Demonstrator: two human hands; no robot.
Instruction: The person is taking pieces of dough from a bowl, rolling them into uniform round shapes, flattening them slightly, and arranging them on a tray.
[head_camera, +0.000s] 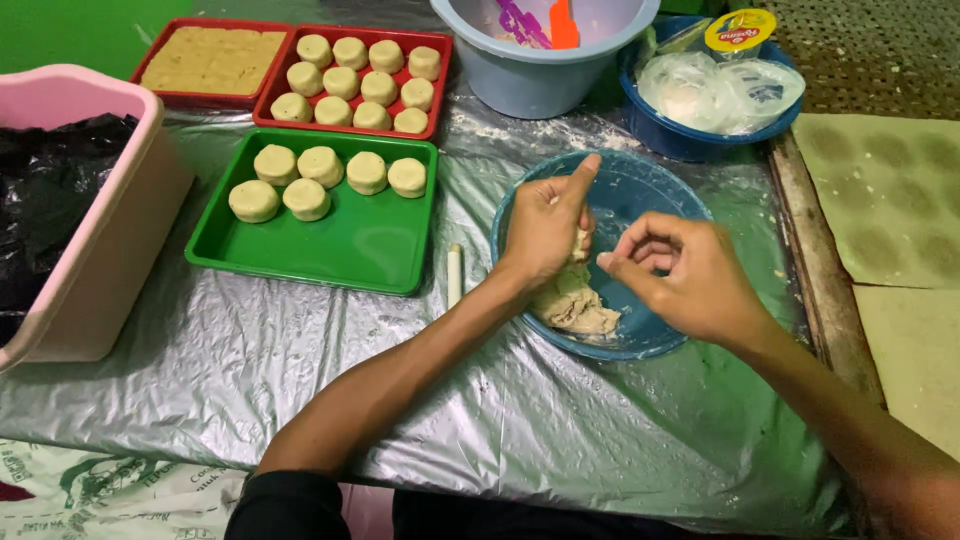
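over the blue bowl (640, 190), the left hand (545, 228) clamps a dough lump (572, 300) at its six o'clock; the right hand (685, 270), fingers curled, holds nothing. pinch even portions, matching the pucks in the green tray (330, 255) at ten o'clock.

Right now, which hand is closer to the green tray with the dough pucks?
Left. The left hand is in the blue bowl, nearer the green tray; the right hand is further away, over the bowl's right part.
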